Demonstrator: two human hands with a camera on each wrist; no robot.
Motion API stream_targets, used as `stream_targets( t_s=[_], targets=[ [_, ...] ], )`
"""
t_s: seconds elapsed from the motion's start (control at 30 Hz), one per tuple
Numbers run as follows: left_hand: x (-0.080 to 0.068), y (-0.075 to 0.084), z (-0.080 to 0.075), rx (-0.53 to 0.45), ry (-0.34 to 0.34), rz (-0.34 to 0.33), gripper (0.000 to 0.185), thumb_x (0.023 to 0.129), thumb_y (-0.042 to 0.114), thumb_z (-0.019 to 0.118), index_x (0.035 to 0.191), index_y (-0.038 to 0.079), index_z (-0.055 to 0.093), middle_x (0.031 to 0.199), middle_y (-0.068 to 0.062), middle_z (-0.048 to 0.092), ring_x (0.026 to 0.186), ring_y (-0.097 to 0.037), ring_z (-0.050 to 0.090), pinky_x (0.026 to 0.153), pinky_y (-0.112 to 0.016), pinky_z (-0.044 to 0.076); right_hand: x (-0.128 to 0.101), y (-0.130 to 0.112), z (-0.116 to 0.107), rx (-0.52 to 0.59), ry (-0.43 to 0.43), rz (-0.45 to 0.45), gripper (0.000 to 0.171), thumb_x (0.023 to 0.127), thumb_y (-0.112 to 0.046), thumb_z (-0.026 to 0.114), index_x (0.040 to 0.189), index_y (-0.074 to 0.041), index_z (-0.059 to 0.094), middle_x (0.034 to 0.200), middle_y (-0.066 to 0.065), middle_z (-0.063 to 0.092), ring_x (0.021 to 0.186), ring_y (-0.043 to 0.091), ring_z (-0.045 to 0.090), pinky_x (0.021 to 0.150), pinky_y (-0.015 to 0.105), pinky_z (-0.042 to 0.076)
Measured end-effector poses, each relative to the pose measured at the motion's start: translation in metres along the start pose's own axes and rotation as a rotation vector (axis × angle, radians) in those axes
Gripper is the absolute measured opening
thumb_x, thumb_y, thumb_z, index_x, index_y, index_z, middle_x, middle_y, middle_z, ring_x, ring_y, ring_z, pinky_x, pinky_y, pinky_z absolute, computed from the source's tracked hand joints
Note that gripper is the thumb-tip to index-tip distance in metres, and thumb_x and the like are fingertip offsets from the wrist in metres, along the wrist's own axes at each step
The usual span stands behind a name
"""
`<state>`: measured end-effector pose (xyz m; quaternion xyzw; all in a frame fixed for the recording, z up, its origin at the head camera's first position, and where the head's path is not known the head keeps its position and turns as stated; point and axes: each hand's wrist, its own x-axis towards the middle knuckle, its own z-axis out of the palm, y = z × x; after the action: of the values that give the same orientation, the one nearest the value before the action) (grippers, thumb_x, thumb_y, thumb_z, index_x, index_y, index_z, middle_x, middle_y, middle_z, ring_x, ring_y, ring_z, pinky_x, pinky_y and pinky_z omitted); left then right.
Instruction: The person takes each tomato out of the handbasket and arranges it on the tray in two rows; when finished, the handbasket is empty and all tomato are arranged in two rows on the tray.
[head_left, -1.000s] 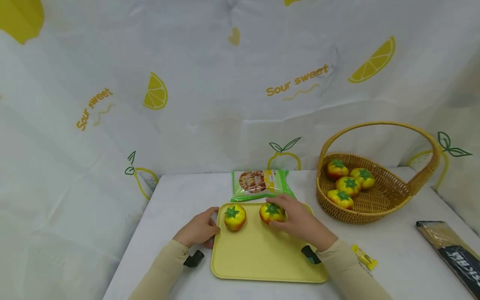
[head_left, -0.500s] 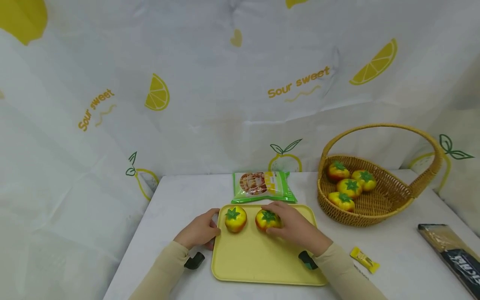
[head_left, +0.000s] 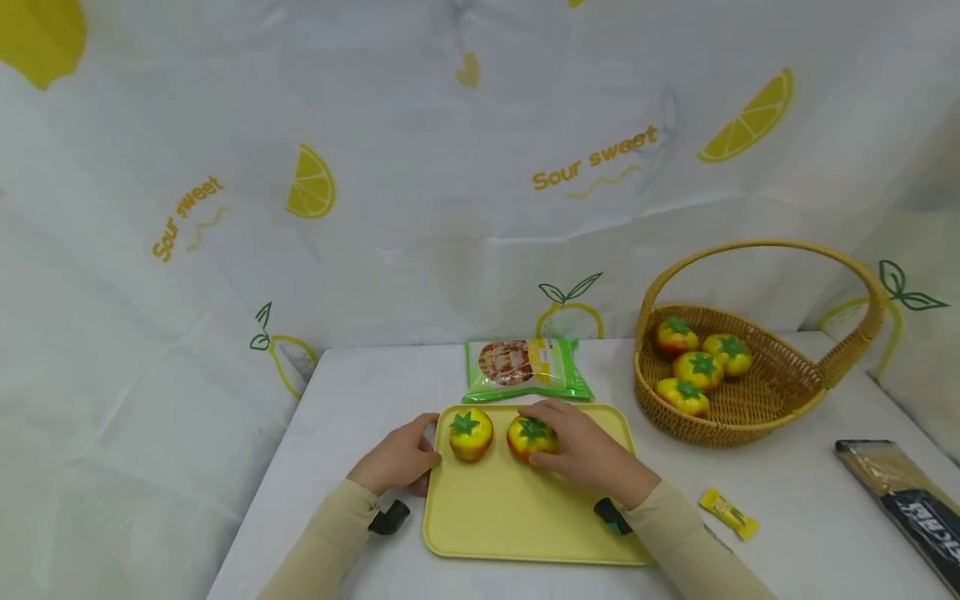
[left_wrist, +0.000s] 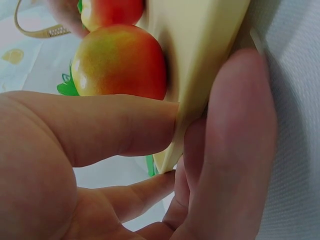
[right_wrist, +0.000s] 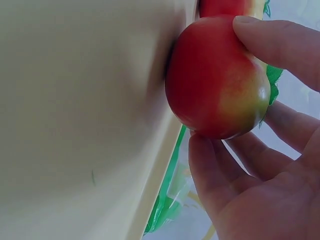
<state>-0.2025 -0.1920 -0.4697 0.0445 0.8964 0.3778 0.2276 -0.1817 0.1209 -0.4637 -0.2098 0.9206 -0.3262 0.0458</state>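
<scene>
On the yellow tray [head_left: 525, 521] sit two glossy red-and-yellow tomatoes with green star-shaped tops. My left hand [head_left: 393, 461] pinches the tray's left rim; the left wrist view shows its thumb on top and fingers underneath. Just inside that rim, the left tomato [left_wrist: 120, 62] rests near the thumb. My right hand [head_left: 588, 450] holds the other tomato [right_wrist: 215, 80] near the tray's back edge, thumb on one side and fingertips on the other. In the right wrist view, the first tomato shows partly behind it.
A green snack packet [head_left: 525, 369] lies behind the tray. At the right stands a wicker basket [head_left: 772, 375] with a tall handle and several more tomatoes inside. A small yellow sachet [head_left: 729, 513] and a brown-and-black packet [head_left: 907, 500] lie on the white table [head_left: 360, 383].
My right hand has shifted the tomato a little to the left along the tray, closer to the other one. The left hand keeps its grip on the rim.
</scene>
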Motion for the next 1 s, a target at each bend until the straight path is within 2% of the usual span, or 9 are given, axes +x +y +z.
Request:
stream_targets(
  t_s=[0.37,0.6,0.8,0.9,1.0],
  targets=[
    [-0.001,0.001,0.001,0.006,0.003,-0.002,0.071,0.097,0.012,0.07,0.163,0.012,0.043,0.105,-0.011,0.064,0.065,-0.02,0.069,0.059,-0.032,0.064,-0.001,0.001,0.002,-0.001,0.005,-0.008,0.065,0.094,-0.023,0.085,0.153,-0.014,0.059,0.156,0.009,0.058,0.141,0.032,0.059,0.119,0.056,0.05],
    [0.001,0.005,0.0,0.01,0.004,0.006,0.07,0.098,0.011,0.07,0.163,0.014,0.043,0.105,-0.011,0.064,0.064,-0.02,0.07,0.059,-0.033,0.064,-0.002,0.001,-0.002,-0.015,0.015,-0.019,0.068,0.094,-0.025,0.086,0.153,-0.01,0.059,0.157,0.011,0.058,0.142,0.035,0.058,0.12,0.057,0.049],
    [0.002,0.006,-0.001,0.01,0.004,0.007,0.07,0.098,0.011,0.07,0.164,0.013,0.043,0.106,-0.012,0.064,0.064,-0.02,0.069,0.059,-0.032,0.064,-0.003,0.001,-0.008,-0.029,0.021,-0.023,0.069,0.093,-0.03,0.086,0.154,-0.011,0.058,0.157,0.013,0.058,0.144,0.036,0.057,0.121,0.058,0.048],
    [0.002,0.004,-0.001,0.007,0.006,-0.001,0.07,0.098,0.012,0.07,0.163,0.013,0.043,0.106,-0.011,0.064,0.065,-0.02,0.069,0.06,-0.032,0.064,-0.007,0.001,-0.018,-0.026,0.058,-0.016,0.069,0.095,-0.035,0.084,0.155,-0.014,0.057,0.159,0.013,0.057,0.147,0.039,0.055,0.12,0.061,0.048],
    [0.001,0.0,0.0,0.011,0.007,-0.003,0.07,0.098,0.012,0.07,0.163,0.014,0.043,0.106,-0.011,0.064,0.065,-0.02,0.069,0.06,-0.033,0.063,-0.015,0.005,-0.038,-0.036,0.15,-0.002,0.065,0.098,-0.037,0.081,0.155,-0.014,0.057,0.157,0.014,0.059,0.141,0.041,0.059,0.113,0.064,0.052]
  ],
)
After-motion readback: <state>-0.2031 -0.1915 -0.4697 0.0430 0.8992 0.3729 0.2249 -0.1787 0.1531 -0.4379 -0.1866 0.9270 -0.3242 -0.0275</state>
